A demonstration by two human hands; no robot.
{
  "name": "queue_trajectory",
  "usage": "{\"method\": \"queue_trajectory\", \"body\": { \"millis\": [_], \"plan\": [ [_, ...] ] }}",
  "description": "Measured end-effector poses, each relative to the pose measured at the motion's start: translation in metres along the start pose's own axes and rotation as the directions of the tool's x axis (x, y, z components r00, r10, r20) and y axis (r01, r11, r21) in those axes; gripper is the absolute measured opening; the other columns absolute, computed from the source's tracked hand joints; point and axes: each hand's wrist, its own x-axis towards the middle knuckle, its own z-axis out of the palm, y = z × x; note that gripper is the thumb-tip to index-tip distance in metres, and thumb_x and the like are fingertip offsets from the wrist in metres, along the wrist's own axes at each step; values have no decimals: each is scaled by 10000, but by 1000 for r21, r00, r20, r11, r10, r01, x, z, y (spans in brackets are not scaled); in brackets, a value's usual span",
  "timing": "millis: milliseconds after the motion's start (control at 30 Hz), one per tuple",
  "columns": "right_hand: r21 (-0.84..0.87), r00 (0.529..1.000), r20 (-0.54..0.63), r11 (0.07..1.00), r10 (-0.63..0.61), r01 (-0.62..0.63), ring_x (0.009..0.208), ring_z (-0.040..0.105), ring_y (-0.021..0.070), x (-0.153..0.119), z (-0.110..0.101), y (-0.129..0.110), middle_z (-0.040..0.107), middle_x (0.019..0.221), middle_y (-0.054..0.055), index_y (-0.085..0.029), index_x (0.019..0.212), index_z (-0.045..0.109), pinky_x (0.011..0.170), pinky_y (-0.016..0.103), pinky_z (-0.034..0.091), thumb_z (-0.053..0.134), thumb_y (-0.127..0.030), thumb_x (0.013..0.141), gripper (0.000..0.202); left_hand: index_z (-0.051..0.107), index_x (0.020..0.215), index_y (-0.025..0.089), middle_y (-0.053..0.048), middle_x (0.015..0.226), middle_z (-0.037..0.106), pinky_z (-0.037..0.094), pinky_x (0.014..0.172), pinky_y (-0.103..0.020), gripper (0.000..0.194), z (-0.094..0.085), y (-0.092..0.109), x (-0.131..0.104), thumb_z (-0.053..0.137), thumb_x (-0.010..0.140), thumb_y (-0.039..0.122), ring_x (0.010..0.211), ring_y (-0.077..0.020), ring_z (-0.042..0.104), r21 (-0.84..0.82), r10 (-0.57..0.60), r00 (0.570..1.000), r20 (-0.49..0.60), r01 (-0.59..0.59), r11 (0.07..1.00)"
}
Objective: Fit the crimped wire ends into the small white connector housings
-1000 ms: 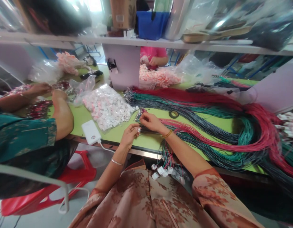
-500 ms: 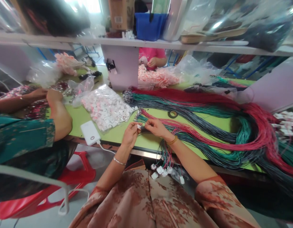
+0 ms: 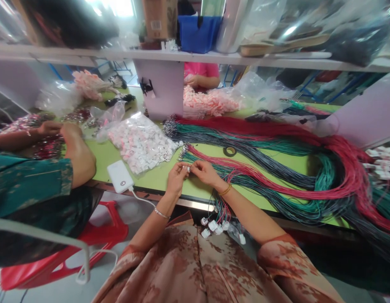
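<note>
1. Just to the person's right of the clear bag of white connectors (image 3: pixel 142 145), past its near edge, both bare hands meet over the green table (image 3: pixel 157 179).
2. From where I stand, the left hand (image 3: pixel 176 179) has its thumb and fingers pinched on one small white connector (image 3: pixel 188 169).
3. Farther from the bag, the right hand (image 3: pixel 206 172) is curled, fingertips brought close to that connector. Whether they grip a wire, the connector's edge or nothing, I can't tell; it is too small to make out.
4. My first worry is a slip: a piece this tiny could pop out of the pinch if the fingertips press it off-centre, and it might be lost among loose wires.
5. Tangling is another. The red wires (image 3: pixel 264 183), well to the right of the bag, lie in long, loose curves, so a tug on one might drag its neighbours. The wired connectors (image 3: pixel 218 229) hang nearer the person than the bag, where the right sleeve (image 3: pixel 277 252) could perhaps snag them.
6. As for where the connector lies, it sits at the left fingertips, between the two hands, off the bag's near right corner. The right fingertips are right beside it, touching or not I can't say.
</note>
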Motion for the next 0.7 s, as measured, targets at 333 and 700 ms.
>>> {"method": "queue_trajectory", "body": {
  "millis": [333,700],
  "plan": [
    [-151,999,2,987,-52,52,555,431,98,-2,-5,2,559,633,-7,-159,703,554,545,222,322,510,-352,824,232,613,831,153,-21,828,659,397,599,-219,294,2,-10,9,782,656,317,622,-70,514,-101,-46,997,-59,40,994],
    [-338,997,-20,939,-80,68,626,477,117,38,-40,18,609,689,15,-150,730,605,602,230,335,469,-339,872,272,636,815,153,-26,803,663,387,564,-204,263,1,-22,16,767,661,322,605,-71,525,-73,-113,990,-87,107,992]
  ]
}}
